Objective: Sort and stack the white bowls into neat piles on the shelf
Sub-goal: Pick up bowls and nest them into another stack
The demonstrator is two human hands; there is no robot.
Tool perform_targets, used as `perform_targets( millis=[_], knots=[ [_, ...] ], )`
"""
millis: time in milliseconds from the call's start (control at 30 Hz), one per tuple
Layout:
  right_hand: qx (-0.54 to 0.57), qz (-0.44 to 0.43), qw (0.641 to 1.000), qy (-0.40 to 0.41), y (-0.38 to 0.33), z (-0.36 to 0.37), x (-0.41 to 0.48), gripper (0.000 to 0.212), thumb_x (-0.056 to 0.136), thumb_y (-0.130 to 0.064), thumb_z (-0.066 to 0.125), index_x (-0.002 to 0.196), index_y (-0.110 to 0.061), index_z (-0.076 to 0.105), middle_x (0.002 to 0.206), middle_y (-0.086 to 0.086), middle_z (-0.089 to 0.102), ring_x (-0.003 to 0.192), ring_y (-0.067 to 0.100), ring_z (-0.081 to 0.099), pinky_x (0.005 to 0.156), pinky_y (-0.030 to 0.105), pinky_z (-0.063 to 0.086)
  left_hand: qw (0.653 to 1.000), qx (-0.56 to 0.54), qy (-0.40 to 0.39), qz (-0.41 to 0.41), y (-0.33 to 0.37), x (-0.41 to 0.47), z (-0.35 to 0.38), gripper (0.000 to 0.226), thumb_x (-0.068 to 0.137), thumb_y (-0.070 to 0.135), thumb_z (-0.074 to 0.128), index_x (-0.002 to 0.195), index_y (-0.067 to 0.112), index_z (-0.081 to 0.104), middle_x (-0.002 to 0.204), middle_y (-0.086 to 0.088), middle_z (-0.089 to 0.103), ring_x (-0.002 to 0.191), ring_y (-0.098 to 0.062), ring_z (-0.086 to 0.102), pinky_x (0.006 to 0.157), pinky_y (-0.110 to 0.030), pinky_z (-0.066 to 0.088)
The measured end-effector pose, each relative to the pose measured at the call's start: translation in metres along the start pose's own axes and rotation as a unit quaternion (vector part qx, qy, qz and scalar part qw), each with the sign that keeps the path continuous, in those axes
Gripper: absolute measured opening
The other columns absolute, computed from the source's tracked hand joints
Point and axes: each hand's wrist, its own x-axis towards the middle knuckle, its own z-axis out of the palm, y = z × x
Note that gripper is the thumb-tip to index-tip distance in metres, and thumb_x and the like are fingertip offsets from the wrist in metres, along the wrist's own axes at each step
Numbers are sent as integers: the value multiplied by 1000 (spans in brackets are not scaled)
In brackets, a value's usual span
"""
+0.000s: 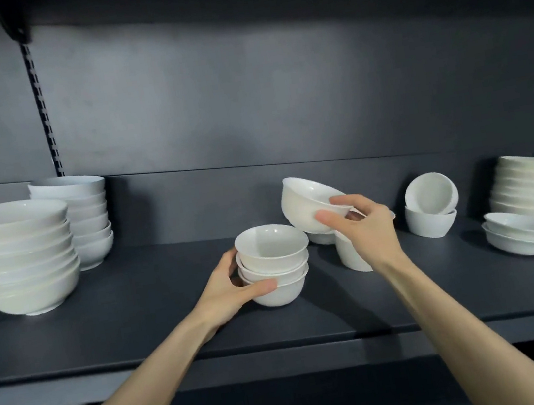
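A short pile of three small white bowls [273,263] stands mid-shelf on the dark shelf [138,325]. My left hand [233,288] cups its lowest bowl from the left side. My right hand [363,228] holds a single white bowl [307,205] tilted in the air, just right of and above the pile. Behind that hand, partly hidden, sit more small white bowls [353,255].
Two tall piles of larger bowls stand at the left, front [21,260] and back [84,219]. To the right are a bowl with another tipped on it [431,209], a low pile of shallow bowls [521,233] and a taller pile [530,187]. The shelf's front edge [280,346] runs below.
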Motion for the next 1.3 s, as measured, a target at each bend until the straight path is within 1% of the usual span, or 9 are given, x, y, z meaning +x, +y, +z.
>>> perform_targets(
  millis=[100, 200, 267, 467, 567, 667, 833, 1033, 1300],
  knots=[
    [25, -10, 997, -76, -6, 3, 10, 43, 73, -17, 82, 112, -11, 65, 105, -7, 67, 98, 0, 62, 69, 6, 49, 1000, -8, 10, -10, 0, 5, 21, 69, 66, 16, 86, 124, 20, 49, 121, 9, 62, 108, -5, 62, 80, -16, 52],
    [9, -3, 992, -124, 3, 6, 18, 53, 65, -26, 87, 113, -16, 66, 113, 0, 69, 105, 13, 66, 87, 29, 55, 1000, -8, 19, -8, -3, 13, 33, 60, 66, 17, 87, 116, 23, 54, 117, 8, 65, 108, -7, 62, 84, -19, 51],
    [-15, 1, 991, -136, 12, 7, 22, 63, 54, -39, 89, 111, -23, 67, 116, -2, 68, 108, 13, 64, 94, 33, 52, 1000, -9, 15, -6, -3, 16, 37, 64, 57, 28, 89, 111, 30, 54, 114, 12, 66, 107, -5, 63, 84, -19, 51],
    [-13, 16, 989, -145, 31, 7, 30, 63, 49, -39, 90, 107, -28, 67, 114, -5, 67, 107, 15, 63, 91, 32, 51, 1000, -16, 3, -1, -4, 25, 42, 50, 73, 9, 80, 111, 28, 55, 111, 12, 67, 98, 1, 65, 77, -15, 51],
    [-17, 16, 990, -141, 34, 6, 29, 57, 59, -25, 90, 111, -22, 65, 109, -4, 68, 100, 12, 63, 88, 29, 52, 1000, -19, 0, 3, -4, 27, 43, 46, 76, 4, 76, 109, 28, 56, 108, 13, 67, 94, 5, 65, 75, -13, 51],
    [-22, 11, 991, -133, 36, 6, 27, 55, 63, -21, 88, 113, -19, 65, 111, 9, 67, 92, 13, 59, 86, 31, 51, 1000, -26, -2, 6, -6, 28, 44, 46, 76, 5, 76, 112, 26, 56, 107, 14, 67, 95, 5, 65, 74, -12, 51],
    [-25, 16, 989, -147, 39, 5, 25, 58, 66, -24, 86, 119, -18, 63, 112, -5, 64, 100, 8, 59, 81, 17, 45, 1000, -27, -4, 10, -9, 28, 44, 45, 77, 5, 76, 108, 32, 56, 103, 18, 68, 94, 7, 65, 74, -10, 50],
    [-14, 26, 986, -164, 39, 6, 22, 57, 70, -25, 84, 122, -20, 60, 108, -4, 64, 97, 9, 58, 83, 19, 45, 999, -26, -10, 20, -10, 28, 43, 45, 78, 7, 75, 111, 31, 56, 105, 19, 68, 96, 6, 65, 75, -10, 50],
    [0, 38, 986, -161, 41, 7, 17, 46, 72, -27, 83, 113, -29, 63, 119, -1, 63, 109, 17, 59, 91, 27, 49, 999, -19, -15, 24, -11, 28, 41, 64, 58, 40, 83, 116, 31, 58, 110, 19, 69, 108, -3, 63, 90, -22, 51]
  ],
)
